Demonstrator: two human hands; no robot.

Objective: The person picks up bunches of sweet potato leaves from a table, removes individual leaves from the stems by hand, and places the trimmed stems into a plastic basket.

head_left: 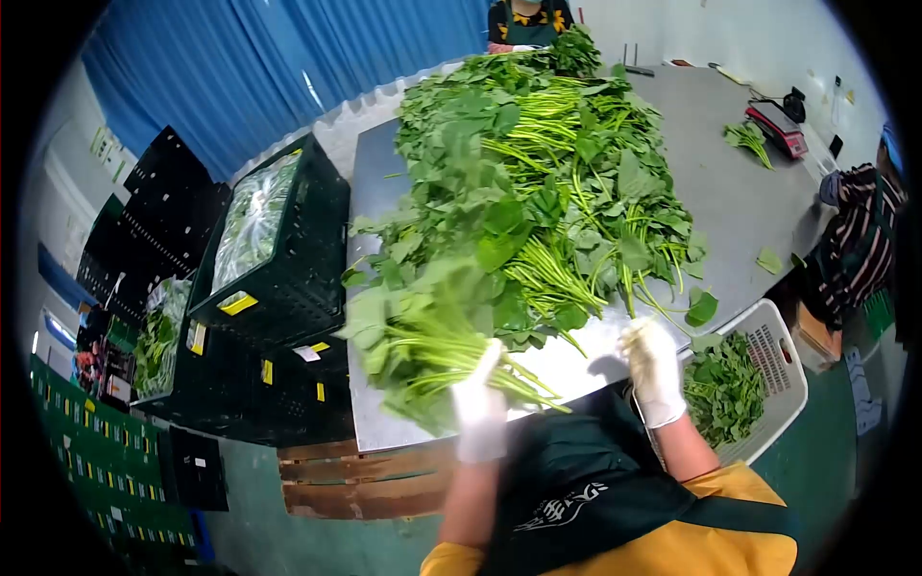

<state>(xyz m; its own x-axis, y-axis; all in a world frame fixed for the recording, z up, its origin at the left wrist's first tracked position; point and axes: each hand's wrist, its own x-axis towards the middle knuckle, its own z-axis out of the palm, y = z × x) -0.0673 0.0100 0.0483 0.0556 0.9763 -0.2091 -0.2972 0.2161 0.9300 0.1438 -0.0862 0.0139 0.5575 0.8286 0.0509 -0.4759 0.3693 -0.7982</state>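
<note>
My left hand (480,398), in a white glove and smeared by motion, grips the stems of a bunch of leafy greens (423,336). The bunch is held over the table's near left part, its leaves pointing away to the left. My right hand (650,370), also gloved in white, is at the table's near edge with its fingers curled together. What those fingers hold, if anything, cannot be made out. Beyond both hands a large heap of leafy greens (547,182) with long pale stems covers much of the metal table (384,206).
A white basket (783,384) of loose leaves stands at the right. Dark green crates (307,259) with bagged greens are stacked at the left. A red scale (778,130) stands at the far right. One person (526,24) is behind the table, another person (860,240) at the right.
</note>
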